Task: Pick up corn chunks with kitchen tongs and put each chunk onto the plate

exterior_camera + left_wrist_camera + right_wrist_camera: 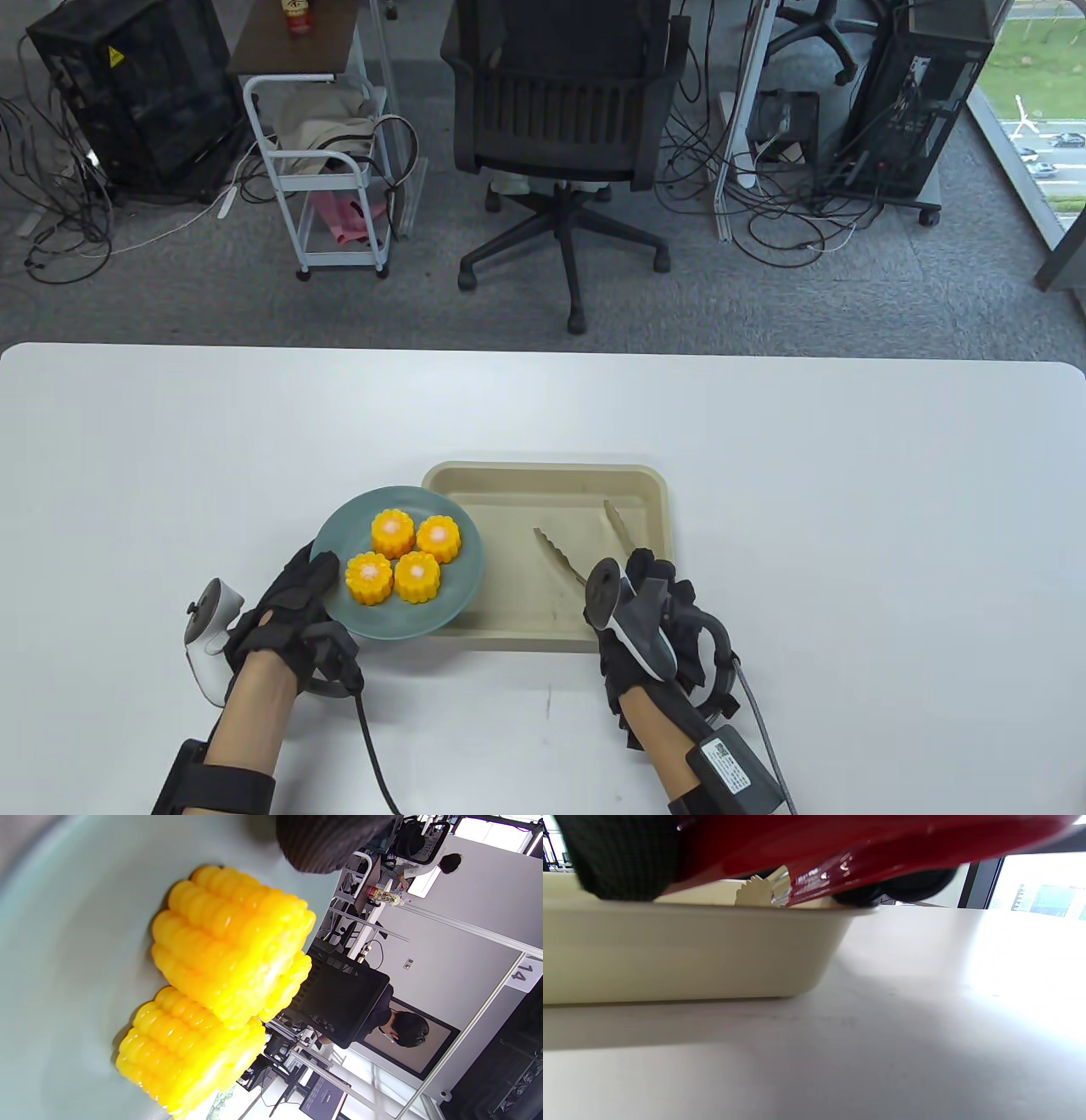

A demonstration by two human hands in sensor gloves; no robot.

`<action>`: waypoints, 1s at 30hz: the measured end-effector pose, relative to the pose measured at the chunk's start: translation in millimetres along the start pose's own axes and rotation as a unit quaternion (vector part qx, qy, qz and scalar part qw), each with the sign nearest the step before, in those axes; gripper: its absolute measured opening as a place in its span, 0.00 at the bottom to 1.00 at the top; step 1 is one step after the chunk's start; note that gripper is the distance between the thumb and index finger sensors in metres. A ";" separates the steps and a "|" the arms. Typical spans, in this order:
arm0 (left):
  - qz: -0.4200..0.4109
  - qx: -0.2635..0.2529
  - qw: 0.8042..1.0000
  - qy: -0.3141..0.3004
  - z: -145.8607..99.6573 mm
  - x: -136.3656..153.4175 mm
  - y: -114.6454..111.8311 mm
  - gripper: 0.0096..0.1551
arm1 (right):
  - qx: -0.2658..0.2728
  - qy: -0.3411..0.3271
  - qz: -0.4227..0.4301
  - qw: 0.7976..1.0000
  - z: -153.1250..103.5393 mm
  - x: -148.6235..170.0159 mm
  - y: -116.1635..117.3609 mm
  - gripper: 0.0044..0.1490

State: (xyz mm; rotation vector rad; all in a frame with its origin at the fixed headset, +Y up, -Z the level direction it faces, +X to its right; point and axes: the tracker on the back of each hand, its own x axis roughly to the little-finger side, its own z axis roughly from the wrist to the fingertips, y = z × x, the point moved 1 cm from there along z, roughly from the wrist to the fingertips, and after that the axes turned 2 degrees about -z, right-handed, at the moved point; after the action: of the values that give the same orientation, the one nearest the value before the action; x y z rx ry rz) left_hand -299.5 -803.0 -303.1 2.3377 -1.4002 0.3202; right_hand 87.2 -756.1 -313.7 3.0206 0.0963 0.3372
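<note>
From the table view I saw all four corn chunks point(405, 556) sitting upright on the teal plate point(339, 522), packed close in a square, cut ends up; the plate lay on the white table point(170, 441) with its right edge overlapping the rim of the beige tray point(543, 472). My left hand point(288, 607) rested against the plate's left rim, its fingers point(316, 567) lying along the edge, though I could not tell whether they pinched the rim or only touched it. The left wrist view showed two of the chunks up close on the plate's surface, one just behind the other, with a gloved fingertip point(322, 840) at the top of the view. My right hand point(657, 607) was at the tray's near right corner, gripping the kitchen tongs point(585, 535) by the handle end (red handles, plain in the right wrist view, where they crossed the top just over the tray rim). The two metal arms of the tongs stood spread apart inside the tray, their scalloped tips pointing away from me and holding nothing. The tray otherwise held no corn. Beyond the table stood a black office chair point(564, 110) and a small white cart point(327, 161).
</note>
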 end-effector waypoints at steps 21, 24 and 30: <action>-0.004 0.005 1.000 0.000 -0.1 -1.1 0.4 0.32 | 0.060 -0.037 0.150 0.986 -25.9 36.2 -62.5 0.49; -0.005 0.004 1.000 -0.001 -0.2 -1.3 0.7 0.32 | 0.098 -0.049 0.183 0.977 -24.4 44.5 -68.6 0.49; -0.011 0.001 1.000 -0.001 0.0 -1.9 2.1 0.32 | 0.093 -0.110 0.193 0.971 -5.9 58.1 -57.1 0.48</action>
State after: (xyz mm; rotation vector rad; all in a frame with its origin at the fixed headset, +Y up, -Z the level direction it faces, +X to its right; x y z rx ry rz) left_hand -302.2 -802.4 -303.4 2.3535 -1.3748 0.3136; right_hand 139.5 -694.6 -301.5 3.2234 -0.5105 0.0172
